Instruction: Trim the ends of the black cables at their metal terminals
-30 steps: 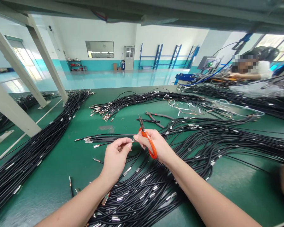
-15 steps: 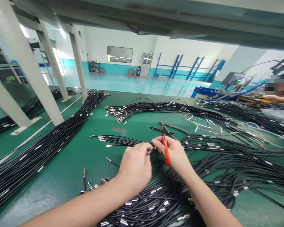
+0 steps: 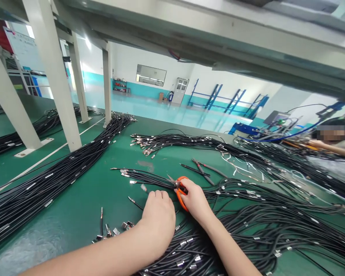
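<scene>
My right hand [image 3: 194,197] grips a pair of orange-handled scissors [image 3: 181,197], blades parted and pointing up and to the left over the cables. My left hand [image 3: 160,214] is closed, knuckles up, just left of the scissors; its fingertips and what they hold are hidden. By its knuckles shows a small blurred whitish piece [image 3: 143,188]; I cannot tell whether it is attached to anything in the hand. Thin black cables [image 3: 149,177] with metal terminals lie just beyond both hands. Under my forearms spreads a pile of black cables [image 3: 186,249] with silvery ends.
Pliers [image 3: 202,170] and a thin black tool [image 3: 194,168] lie beyond my right hand. Long cable bundles [image 3: 74,165] run along the left and back [image 3: 184,142] of the green table [image 3: 109,214]. Pale posts [image 3: 56,76] stand left, a beam [image 3: 189,30] hangs overhead. A co-worker [image 3: 339,142] is at right.
The scissors, earlier upright with blades together in my right hand, now point left with blades parted. My left hand has moved down and left, away from the right hand.
</scene>
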A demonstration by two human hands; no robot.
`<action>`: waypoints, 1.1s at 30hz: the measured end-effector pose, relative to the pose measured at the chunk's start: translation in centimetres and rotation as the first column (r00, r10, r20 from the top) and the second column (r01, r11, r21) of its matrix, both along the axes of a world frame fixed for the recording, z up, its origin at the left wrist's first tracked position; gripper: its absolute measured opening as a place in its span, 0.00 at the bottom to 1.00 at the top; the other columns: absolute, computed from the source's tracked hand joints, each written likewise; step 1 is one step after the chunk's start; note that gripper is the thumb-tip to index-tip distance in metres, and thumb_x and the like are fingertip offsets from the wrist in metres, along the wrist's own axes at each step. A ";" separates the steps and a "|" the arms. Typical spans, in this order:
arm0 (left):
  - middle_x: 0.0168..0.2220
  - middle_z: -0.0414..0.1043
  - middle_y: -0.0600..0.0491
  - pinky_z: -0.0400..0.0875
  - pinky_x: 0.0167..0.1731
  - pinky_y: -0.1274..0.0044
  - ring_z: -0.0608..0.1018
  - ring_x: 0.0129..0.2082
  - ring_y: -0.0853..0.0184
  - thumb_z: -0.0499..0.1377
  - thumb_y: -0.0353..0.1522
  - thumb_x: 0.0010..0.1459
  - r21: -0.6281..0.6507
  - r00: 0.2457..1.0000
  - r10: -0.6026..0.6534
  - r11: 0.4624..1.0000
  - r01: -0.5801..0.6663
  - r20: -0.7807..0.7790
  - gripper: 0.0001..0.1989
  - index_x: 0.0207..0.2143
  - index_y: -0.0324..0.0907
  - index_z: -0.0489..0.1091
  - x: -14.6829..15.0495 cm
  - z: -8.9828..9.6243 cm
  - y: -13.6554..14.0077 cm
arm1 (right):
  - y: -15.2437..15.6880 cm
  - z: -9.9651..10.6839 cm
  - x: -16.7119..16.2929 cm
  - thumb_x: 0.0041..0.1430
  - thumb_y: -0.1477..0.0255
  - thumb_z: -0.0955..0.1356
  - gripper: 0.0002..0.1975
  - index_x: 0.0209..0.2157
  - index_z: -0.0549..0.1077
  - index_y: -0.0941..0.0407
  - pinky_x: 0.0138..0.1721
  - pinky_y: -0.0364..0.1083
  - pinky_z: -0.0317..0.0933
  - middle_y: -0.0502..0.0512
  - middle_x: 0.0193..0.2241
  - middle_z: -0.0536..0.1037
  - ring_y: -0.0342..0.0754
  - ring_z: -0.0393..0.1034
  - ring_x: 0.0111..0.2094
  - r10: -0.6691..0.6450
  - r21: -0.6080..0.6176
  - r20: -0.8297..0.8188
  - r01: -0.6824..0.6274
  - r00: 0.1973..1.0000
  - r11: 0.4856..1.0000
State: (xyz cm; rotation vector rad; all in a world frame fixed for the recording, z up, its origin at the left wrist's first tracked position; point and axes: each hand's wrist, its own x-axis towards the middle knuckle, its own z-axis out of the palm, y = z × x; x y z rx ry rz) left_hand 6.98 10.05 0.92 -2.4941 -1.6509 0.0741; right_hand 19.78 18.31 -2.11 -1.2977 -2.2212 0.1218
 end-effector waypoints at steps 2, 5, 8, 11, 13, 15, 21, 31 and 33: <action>0.30 0.69 0.42 0.60 0.31 0.69 0.70 0.32 0.57 0.57 0.30 0.48 -0.017 1.000 -0.018 1.000 0.018 -0.003 0.16 0.39 0.30 0.70 0.5 -0.4 -0.3 | 0.2 -0.1 -0.1 0.42 0.81 0.61 0.06 0.21 0.64 0.56 0.29 0.43 0.58 0.52 0.23 0.70 0.46 0.63 0.27 0.007 0.000 0.024 -0.007 1.000 1.000; 0.28 0.69 0.42 0.61 0.29 0.70 0.71 0.29 0.59 0.57 0.29 0.47 -0.098 0.997 -0.048 0.994 0.054 0.060 0.13 0.37 0.31 0.70 1.2 -0.4 -0.9 | 0.3 -0.2 -0.3 0.42 0.81 0.61 0.06 0.20 0.64 0.56 0.29 0.44 0.57 0.52 0.23 0.69 0.47 0.62 0.28 0.024 -0.001 0.052 -0.024 0.998 1.000; 0.27 0.70 0.42 0.63 0.26 0.71 0.72 0.27 0.59 0.57 0.27 0.46 -0.116 0.988 -0.071 0.989 0.087 0.139 0.10 0.33 0.32 0.71 1.1 -0.3 -1.0 | 0.1 -0.2 -0.3 0.44 0.81 0.61 0.07 0.21 0.64 0.56 0.30 0.44 0.57 0.53 0.25 0.69 0.47 0.62 0.29 0.035 -0.001 0.053 -0.035 0.998 0.999; 0.27 0.70 0.42 0.64 0.24 0.72 0.73 0.26 0.58 0.57 0.25 0.44 -0.135 0.973 -0.099 0.982 0.129 0.209 0.09 0.31 0.33 0.70 0.6 -0.4 -0.7 | -0.1 0.0 -0.2 0.45 0.81 0.61 0.06 0.22 0.64 0.56 0.31 0.45 0.57 0.54 0.26 0.69 0.48 0.62 0.31 0.005 0.014 0.021 -0.005 1.000 1.000; 0.27 0.70 0.44 0.64 0.22 0.73 0.73 0.26 0.59 0.58 0.24 0.43 -0.168 0.962 -0.114 0.973 0.158 0.248 0.09 0.31 0.34 0.70 0.4 -0.4 -0.5 | 0.0 0.0 0.0 0.47 0.80 0.60 0.06 0.23 0.64 0.56 0.33 0.45 0.58 0.55 0.27 0.69 0.49 0.62 0.33 -0.028 0.028 -0.013 0.028 1.000 0.999; 0.27 0.71 0.44 0.65 0.22 0.74 0.74 0.26 0.59 0.58 0.25 0.45 -0.196 0.955 -0.114 0.965 0.172 0.274 0.07 0.31 0.34 0.69 0.4 -0.2 -0.6 | 0.2 0.0 0.2 0.48 0.81 0.59 0.07 0.24 0.64 0.56 0.34 0.46 0.58 0.56 0.28 0.69 0.50 0.63 0.33 -0.059 0.032 -0.045 0.061 0.997 0.998; 0.37 0.70 0.35 0.66 0.35 0.59 0.71 0.38 0.48 0.52 0.49 0.51 -0.217 0.967 -0.016 0.973 0.074 0.255 0.30 0.41 0.30 0.69 1.2 0.5 -2.4 | 0.3 0.0 0.7 0.47 0.79 0.61 0.05 0.25 0.65 0.57 0.33 0.46 0.60 0.55 0.27 0.70 0.48 0.64 0.30 -0.129 0.004 -0.106 0.130 0.986 0.992; 0.43 0.66 0.33 0.65 0.34 0.62 0.68 0.40 0.50 0.52 0.36 0.51 -0.096 0.984 -0.118 0.987 0.131 0.131 0.29 0.53 0.28 0.60 1.2 -2.4 -4.3 | -0.4 0.5 0.5 0.46 0.77 0.63 0.03 0.23 0.67 0.57 0.32 0.44 0.61 0.54 0.26 0.73 0.47 0.65 0.29 -0.157 -0.038 -0.228 0.152 0.961 0.988; 0.43 0.66 0.33 0.64 0.37 0.60 0.67 0.41 0.49 0.56 0.41 0.46 -0.123 0.980 -0.105 0.984 0.127 0.171 0.34 0.52 0.28 0.62 1.3 -1.8 -4.6 | -0.3 1.3 1.0 0.49 0.75 0.63 0.04 0.25 0.68 0.58 0.32 0.43 0.61 0.54 0.26 0.73 0.46 0.66 0.29 -0.160 -0.054 -0.282 0.151 0.946 0.987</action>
